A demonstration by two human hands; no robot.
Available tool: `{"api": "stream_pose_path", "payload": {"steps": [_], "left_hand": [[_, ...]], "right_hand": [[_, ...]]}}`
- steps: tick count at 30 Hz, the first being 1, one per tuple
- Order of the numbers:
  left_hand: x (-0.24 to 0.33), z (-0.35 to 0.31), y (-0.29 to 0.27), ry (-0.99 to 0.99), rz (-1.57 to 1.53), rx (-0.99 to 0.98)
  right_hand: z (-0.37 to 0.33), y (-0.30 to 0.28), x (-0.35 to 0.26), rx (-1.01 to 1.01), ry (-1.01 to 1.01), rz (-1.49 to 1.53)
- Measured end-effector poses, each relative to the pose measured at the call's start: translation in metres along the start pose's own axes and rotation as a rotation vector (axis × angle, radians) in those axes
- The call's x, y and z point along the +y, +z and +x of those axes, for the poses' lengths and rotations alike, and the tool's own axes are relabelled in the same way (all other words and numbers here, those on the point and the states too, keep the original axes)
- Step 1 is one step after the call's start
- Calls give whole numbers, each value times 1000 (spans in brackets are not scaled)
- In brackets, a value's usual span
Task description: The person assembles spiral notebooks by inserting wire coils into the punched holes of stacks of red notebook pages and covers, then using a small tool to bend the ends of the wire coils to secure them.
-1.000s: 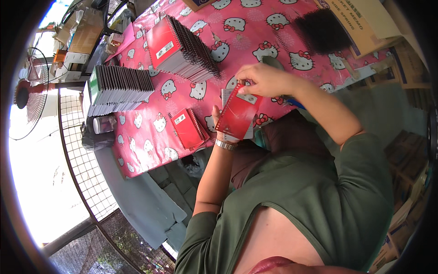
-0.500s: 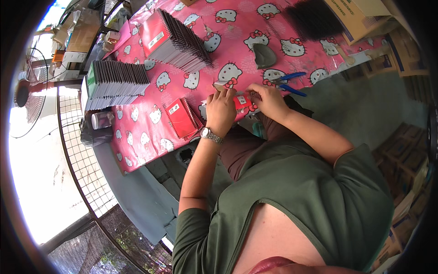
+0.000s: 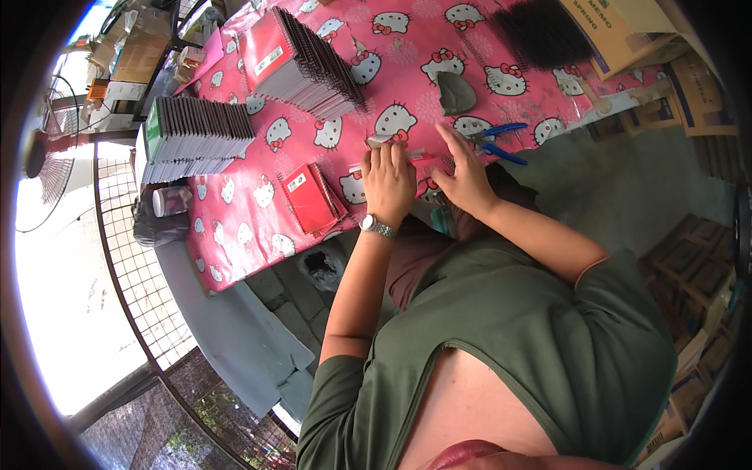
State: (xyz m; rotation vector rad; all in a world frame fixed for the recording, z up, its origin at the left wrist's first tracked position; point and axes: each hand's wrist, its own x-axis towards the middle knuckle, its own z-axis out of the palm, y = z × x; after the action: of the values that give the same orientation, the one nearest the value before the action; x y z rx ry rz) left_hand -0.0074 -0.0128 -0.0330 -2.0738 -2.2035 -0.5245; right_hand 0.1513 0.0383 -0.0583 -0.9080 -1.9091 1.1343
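Note:
My left hand [image 3: 389, 182] lies flat over a small red notebook [image 3: 424, 160] at the table's near edge, its fingers stretched forward and covering most of it. A black spiral edge shows at the notebook's right end. Beside that end my right hand [image 3: 468, 178] is open, thumb and fingers spread, with nothing seen in it. Just beyond the left fingertips sits a small tan-grey piece [image 3: 379, 142] whose kind I cannot tell. Blue-handled pliers [image 3: 501, 141] rest right of my right hand. To the left lie a few red spiral notebooks [image 3: 311, 202].
Tall stacks of red notebooks [image 3: 301, 66] and green notebooks [image 3: 200, 129] stand at the left. Farther back are a grey scoop-like piece [image 3: 455, 94], a pile of black spiral wires [image 3: 540, 35] and a cardboard box [image 3: 619, 31]. A pink patterned cloth [image 3: 258, 227] covers the table.
My right hand has opened from a pinch at the notebook's spiral end and lifted away. My left hand has flattened over the notebook and shifted slightly right.

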Motion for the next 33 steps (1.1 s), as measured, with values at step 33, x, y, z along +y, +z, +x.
{"api": "stream_pose_path", "payload": {"steps": [33], "left_hand": [[-8, -7, -10, 83, -99, -16]], "right_hand": [[47, -28, 0, -311, -368, -93]]}}
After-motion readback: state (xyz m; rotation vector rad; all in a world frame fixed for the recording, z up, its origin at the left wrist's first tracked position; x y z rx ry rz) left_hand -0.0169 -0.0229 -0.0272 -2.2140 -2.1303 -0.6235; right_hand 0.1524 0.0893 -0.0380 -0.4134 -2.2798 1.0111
